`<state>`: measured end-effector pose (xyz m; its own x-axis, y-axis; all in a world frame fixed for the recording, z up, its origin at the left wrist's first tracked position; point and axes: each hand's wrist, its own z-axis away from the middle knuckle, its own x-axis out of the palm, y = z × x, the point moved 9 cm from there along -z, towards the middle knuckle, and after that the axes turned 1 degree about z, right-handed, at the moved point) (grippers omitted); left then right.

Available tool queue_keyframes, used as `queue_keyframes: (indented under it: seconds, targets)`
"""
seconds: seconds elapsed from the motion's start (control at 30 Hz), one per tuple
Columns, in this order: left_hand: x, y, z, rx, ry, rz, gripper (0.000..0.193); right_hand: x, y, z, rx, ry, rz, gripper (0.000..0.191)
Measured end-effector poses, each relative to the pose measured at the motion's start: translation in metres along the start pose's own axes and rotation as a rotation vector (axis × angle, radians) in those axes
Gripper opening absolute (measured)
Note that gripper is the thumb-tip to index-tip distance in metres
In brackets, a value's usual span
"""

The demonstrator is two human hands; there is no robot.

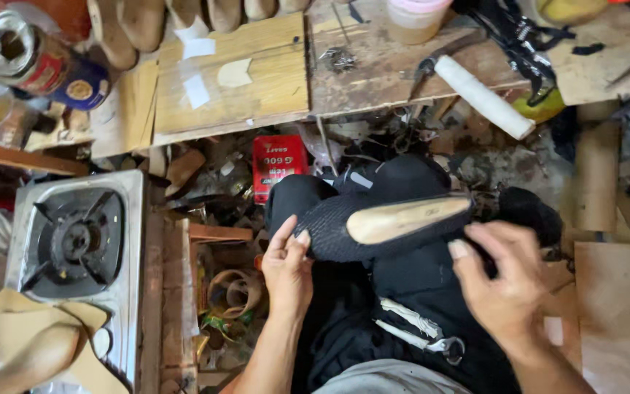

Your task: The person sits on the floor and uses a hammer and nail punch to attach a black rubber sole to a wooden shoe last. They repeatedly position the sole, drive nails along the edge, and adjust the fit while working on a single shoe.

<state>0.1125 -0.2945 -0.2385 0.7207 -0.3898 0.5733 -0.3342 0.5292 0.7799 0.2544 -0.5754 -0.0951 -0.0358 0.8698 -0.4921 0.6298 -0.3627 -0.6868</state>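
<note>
- Left hand grip: fingers pinch the black shoe at its heel end, on the lap.
- Right hand grip clasps the toe end; fingertips hidden behind it.
- Beyond: cluttered tabletop, white roll.
- Left: stove, partly cut off.

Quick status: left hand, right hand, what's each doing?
Left hand: closed on the heel end of the black shoe, fingers on its mesh.
Right hand: gripping the shoe's toe end, thumb on top.
</note>
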Motion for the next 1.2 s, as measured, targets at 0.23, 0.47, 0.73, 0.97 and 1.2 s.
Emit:
queue_keyframes:
  seconds: [0.23,0.47,0.73,0.97,1.2]
  targets:
    - [0.008,-0.013,0.005,-0.036,0.13,-0.151,0.048,0.103,-0.073,0.023,-0.637,-0.34,0.201,0.04]
    - [0.01,-0.022,0.024,-0.061,0.147,-0.036,0.044,0.119,-0.065,0.032,-0.759,-0.221,0.279,0.033]
    - [0.056,0.001,0.045,-0.125,-0.076,-0.033,0.047,0.071,-0.079,-0.023,-0.743,-0.252,0.109,0.03]
    - [0.176,0.129,0.068,0.841,-0.751,-0.802,0.071,0.033,-0.093,-0.09,-0.506,-0.457,-0.221,0.039]
    - [0.148,0.102,0.029,0.243,-0.582,-0.62,0.029,0.086,-0.032,-0.066,0.217,-0.634,-0.618,0.067]
